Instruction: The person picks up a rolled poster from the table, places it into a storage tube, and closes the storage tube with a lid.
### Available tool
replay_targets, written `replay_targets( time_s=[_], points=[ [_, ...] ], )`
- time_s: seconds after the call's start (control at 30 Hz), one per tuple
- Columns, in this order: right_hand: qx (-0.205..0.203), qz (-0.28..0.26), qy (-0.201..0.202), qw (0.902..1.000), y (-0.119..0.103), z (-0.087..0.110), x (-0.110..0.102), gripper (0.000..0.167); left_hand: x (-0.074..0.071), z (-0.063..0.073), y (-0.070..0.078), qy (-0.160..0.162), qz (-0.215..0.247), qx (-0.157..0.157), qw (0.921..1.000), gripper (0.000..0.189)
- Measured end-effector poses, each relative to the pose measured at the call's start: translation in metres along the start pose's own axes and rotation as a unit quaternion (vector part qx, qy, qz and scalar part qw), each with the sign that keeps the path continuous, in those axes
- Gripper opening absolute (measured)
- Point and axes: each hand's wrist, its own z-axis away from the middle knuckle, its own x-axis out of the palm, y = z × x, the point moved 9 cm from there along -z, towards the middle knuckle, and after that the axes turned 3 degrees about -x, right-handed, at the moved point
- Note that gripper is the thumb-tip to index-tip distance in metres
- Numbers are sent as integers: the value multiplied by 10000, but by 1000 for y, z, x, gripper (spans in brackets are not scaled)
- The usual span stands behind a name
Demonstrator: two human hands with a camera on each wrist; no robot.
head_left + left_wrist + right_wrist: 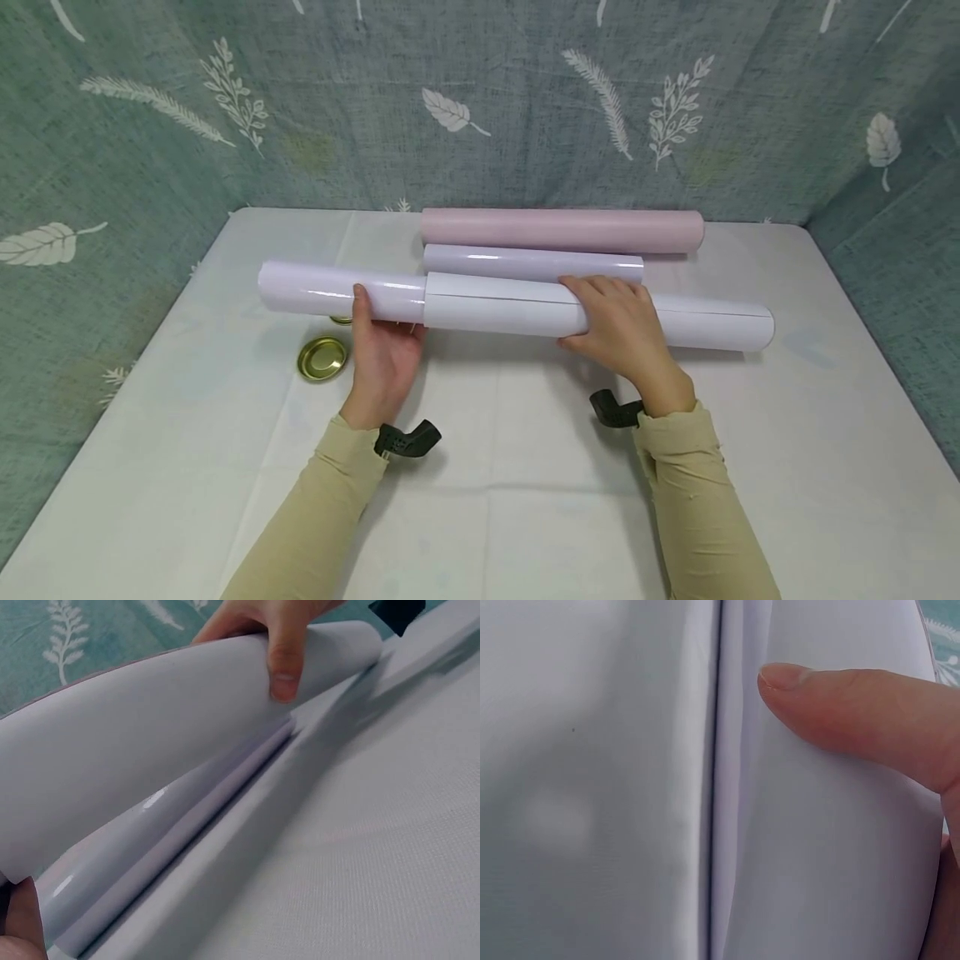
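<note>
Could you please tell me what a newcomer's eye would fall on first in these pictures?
Most likely the long pale roll, glossy at its left end and white along the rest, held by the left hand and right hand. Next might come the pink roll near the white table's far edge, and the gold dish left of the left hand.

Lilac tube (pixel 315 287) glossy; white paper roll (pixel 502 315) matt; dish (pixel 322 357) shiny metal.

white roll (pixel 495 312); pale lilac tube (pixel 311 287); pink roll (pixel 555 231); gold dish (pixel 322 359); grey-green cloth (pixel 510 167), white leaf print.
</note>
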Motion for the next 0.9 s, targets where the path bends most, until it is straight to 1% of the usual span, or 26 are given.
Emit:
replay_targets(
  time_s=[0.1,0.2,0.3,0.47,0.6,0.9],
  points=[
    [-14,-1,9,10000,0,0,0,78,-1,0,1,19,61,24,10000,73],
    [-24,-18,2,10000,0,0,0,78,-1,0,2,8,81,74,9999,75],
    [-20,-25,-2,10000,1,0,-1,78,-1,0,2,-22,-10,114,9999,75],
    [1,-40,-14,10000,1,0,-1,78,-1,-1,3,-63,-27,115,9999,72],
    [19,-39,-54,10000,2,0,0,78,-2,-1,2,-22,13,91,10000,66],
    [-36,-16,-43,10000,1,0,1,78,-6,-3,1,83,-44,14,10000,62]
  ],
)
